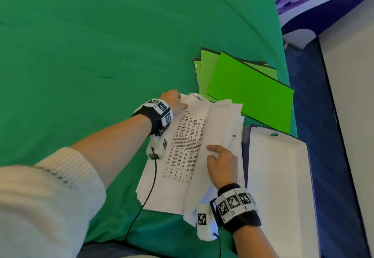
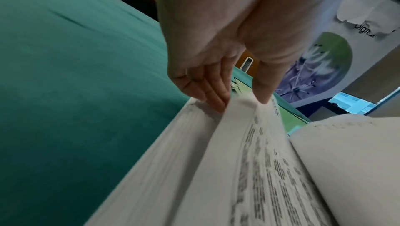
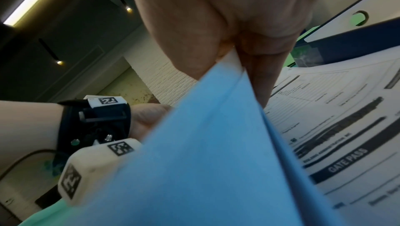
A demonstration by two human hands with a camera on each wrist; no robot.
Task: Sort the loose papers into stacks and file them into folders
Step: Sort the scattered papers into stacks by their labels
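printed table [image 1: 185,146] blurred (illegible), binder [image 1: 283,176] cropped

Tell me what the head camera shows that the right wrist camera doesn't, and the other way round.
Only the head view shows the green folders fanned on the green cloth and the sheet headed TASKLIST. Only the right wrist view shows a form titled GATE PASS under the lifted sheets. Both show the right hand pinching sheets, the left hand and the open blue binder.
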